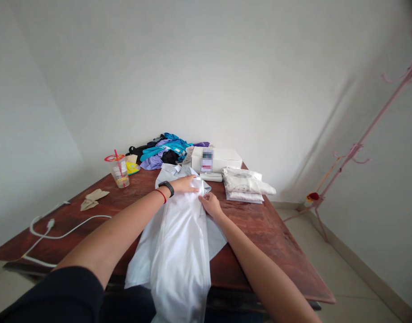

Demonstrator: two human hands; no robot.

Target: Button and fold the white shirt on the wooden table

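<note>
A shiny white garment (182, 237) runs lengthwise down the table and hangs over its near edge. Beneath it spreads pale grey-white cloth (140, 264), with what looks like a shirt collar (172, 169) at the far end. My left hand (185, 184), with a black band on the wrist, lies across the garment's far part, fingers stretched out and thumb apart. At the garment's right edge, my right hand (210, 204) has thumb and fingers pinched together on the fabric. Whether the white and grey cloth are one piece I cannot tell.
Folded white clothes (244, 184) lie right of a white box (226, 156) with a phone (207, 160) against it. Behind are heaped coloured clothes (168, 148). Leftward are a plastic cup (119, 170), brown paper (93, 198) and a white cable (74, 231). A pink coat stand (370, 130) stands right.
</note>
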